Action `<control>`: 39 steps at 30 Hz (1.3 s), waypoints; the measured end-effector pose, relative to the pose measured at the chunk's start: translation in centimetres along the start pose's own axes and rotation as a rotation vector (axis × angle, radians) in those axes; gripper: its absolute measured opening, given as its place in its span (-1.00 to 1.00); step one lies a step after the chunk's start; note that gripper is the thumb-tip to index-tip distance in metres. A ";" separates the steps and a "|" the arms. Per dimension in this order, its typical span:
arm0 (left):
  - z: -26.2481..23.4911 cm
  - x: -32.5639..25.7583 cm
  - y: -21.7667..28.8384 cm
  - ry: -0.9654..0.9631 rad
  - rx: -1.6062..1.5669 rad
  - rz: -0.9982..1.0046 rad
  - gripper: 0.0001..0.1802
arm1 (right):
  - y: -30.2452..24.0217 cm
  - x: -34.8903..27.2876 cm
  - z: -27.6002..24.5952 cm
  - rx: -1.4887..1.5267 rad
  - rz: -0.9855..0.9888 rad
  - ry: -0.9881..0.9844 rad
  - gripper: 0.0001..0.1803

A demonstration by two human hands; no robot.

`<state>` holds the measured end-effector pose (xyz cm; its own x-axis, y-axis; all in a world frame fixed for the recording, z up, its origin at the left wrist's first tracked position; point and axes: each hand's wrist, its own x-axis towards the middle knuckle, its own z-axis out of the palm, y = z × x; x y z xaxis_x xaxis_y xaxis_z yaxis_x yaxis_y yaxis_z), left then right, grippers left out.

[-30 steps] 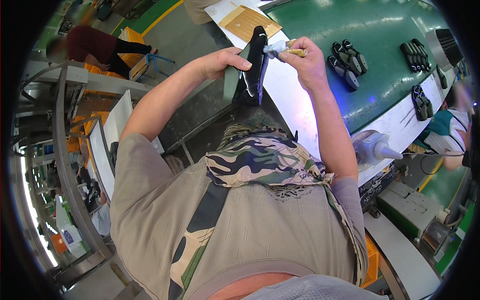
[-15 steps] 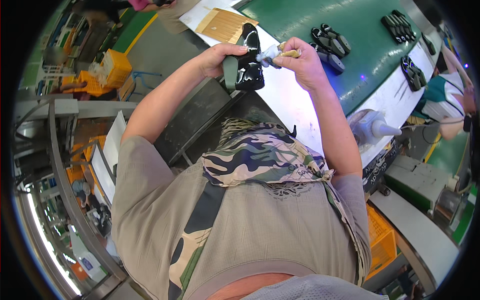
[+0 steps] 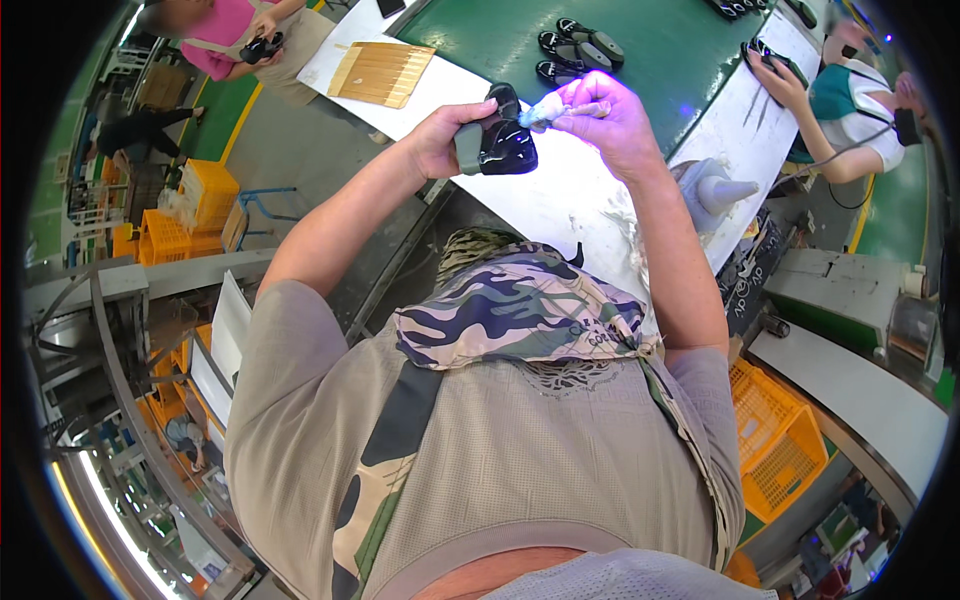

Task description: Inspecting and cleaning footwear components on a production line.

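A glossy black shoe with a grey sole is gripped in my left hand, thumb over its upper and fingers hidden beneath. It is held above the near edge of the white tabletop. My right hand pinches a crumpled whitish cloth with tan parts, and the cloth's tip touches the shoe's side. Bluish-violet light falls on the right hand and the cloth. Beside my right forearm stands a pale plastic bottle with a cone nozzle.
A ribbed tan board lies on the tabletop at left. Several black shoes rest on the green belt beyond. Co-workers handle shoes at far left and right. Yellow-orange crates stand low at right and also at left.
My view has shifted, bringing co-workers at both sides further into sight. The shoe has turned in my left hand. The cloth still touches it, and violet light now covers my right hand.
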<state>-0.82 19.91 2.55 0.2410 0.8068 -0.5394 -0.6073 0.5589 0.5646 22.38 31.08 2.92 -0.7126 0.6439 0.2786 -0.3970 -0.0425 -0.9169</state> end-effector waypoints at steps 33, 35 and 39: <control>2.2 -0.2 -9.3 -0.242 -0.572 0.177 -0.41 | -1.4 -2.1 -2.5 -0.225 -0.217 -0.197 -0.72; 1.6 -0.5 -9.3 -0.276 -0.606 0.210 -0.42 | -1.0 -1.7 -2.0 -0.211 -0.200 -0.197 -0.72; 0.8 -1.1 -8.9 -0.282 -0.605 0.318 -0.43 | 0.1 -1.0 -1.3 -0.169 -0.124 -0.119 -0.71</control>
<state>4.90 14.19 -1.41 0.1202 0.9762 -0.1803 -0.9718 0.1528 0.1795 23.82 31.46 2.18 -0.7318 0.5410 0.4145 -0.3900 0.1663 -0.9057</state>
